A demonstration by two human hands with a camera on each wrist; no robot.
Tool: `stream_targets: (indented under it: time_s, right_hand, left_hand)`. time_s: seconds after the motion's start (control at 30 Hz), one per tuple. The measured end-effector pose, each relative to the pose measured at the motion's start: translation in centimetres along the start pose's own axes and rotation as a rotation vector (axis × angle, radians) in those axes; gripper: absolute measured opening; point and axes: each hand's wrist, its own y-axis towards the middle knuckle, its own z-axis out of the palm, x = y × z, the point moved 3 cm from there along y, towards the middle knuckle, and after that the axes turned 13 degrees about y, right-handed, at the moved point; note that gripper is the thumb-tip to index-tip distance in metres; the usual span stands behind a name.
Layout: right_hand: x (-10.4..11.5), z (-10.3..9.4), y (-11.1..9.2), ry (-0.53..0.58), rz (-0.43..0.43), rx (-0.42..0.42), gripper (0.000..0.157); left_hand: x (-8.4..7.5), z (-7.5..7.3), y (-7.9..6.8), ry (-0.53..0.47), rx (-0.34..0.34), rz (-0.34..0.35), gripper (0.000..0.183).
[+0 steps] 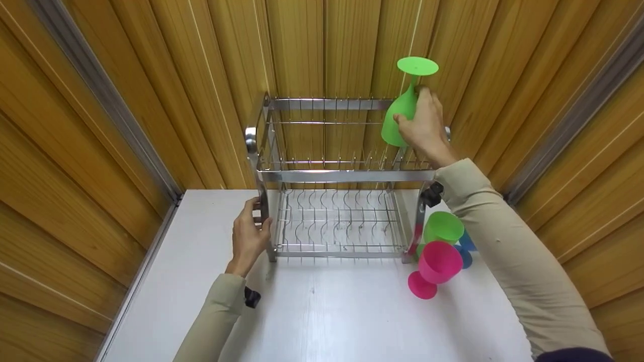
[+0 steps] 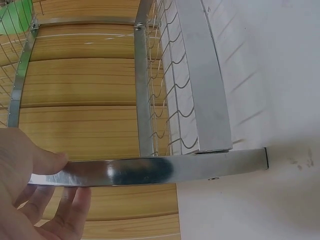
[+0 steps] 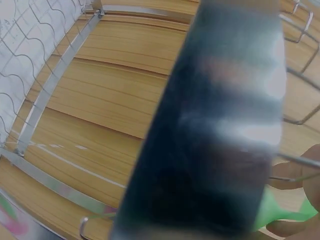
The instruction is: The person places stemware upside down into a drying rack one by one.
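A two-tier metal dish rack (image 1: 347, 175) stands on the white table against the wall. My left hand (image 1: 249, 236) grips its left upright post (image 2: 125, 171), thumb on one side and fingers on the other in the left wrist view. In my right hand (image 1: 426, 123) is a green plastic goblet (image 1: 398, 114), held upside down with its base up, at the right end of the upper tier. A blurred rack bar (image 3: 210, 125) covers much of the right wrist view, hiding most of this goblet (image 3: 270, 207).
By the rack's right leg on the white table (image 1: 322, 311) stand a pink goblet (image 1: 438, 264) and another green goblet (image 1: 444, 226). Blue pieces (image 1: 464, 256) show partly behind them. Wood-panelled walls (image 1: 347, 45) enclose the back and sides.
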Motion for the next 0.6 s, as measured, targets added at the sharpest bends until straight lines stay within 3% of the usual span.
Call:
stream_targets:
  time_s: [0.2,0.33,0.6]
  right_hand:
    - [1.5,-1.1,-1.4,-0.006,-0.035,0.034,0.065]
    - [2.4,-2.9,-3.2,0.01,-0.072,0.023,0.066]
    - [2.1,-6.2,-8.0,0.168,-0.153,-0.027,0.056]
  left_hand:
    - [0.2,-0.2,0.0,-0.023,0.005,-0.027,0.055]
    - [0.2,-0.2,-0.1,0.002,0.018,-0.033,0.056]
    - [-0.1,-0.1,-0.3,0.045,0.004,-0.035,0.056]
